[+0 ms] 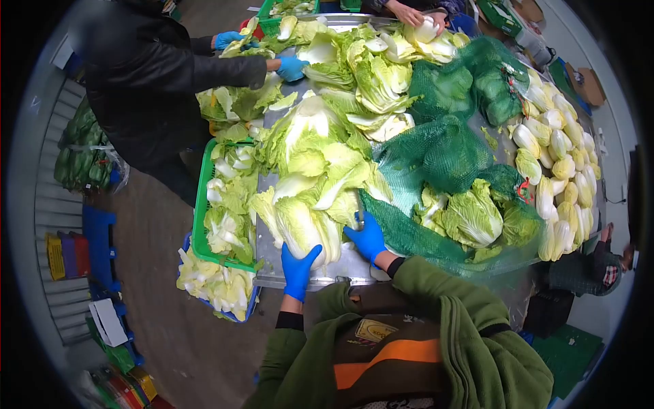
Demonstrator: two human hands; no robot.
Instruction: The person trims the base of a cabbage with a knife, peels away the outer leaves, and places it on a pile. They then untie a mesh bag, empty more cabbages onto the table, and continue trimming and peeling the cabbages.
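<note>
A pale napa cabbage [303,228] lies on the metal table with its white base toward me. My left hand [298,271], in a blue glove, grips that base, thumb on one side and fingers on the other. To its right, my right hand [368,240], also gloved in blue, has its thumb and fingers at the edge of the cabbage's outer leaves; its fingertips are partly hidden there. Loose leaves [330,170] pile up just beyond both hands. Green mesh netting [392,235] lies right beside my right hand, with another leafy cabbage [473,217] in it.
A green crate [202,218] of leaves stands left of the table, above a blue crate [251,307] of leaves. Trimmed cabbages [565,170] are stacked at the right. A co-worker's blue-gloved hand [291,68] touches leaves; another person's hands [409,15] hold a cabbage.
</note>
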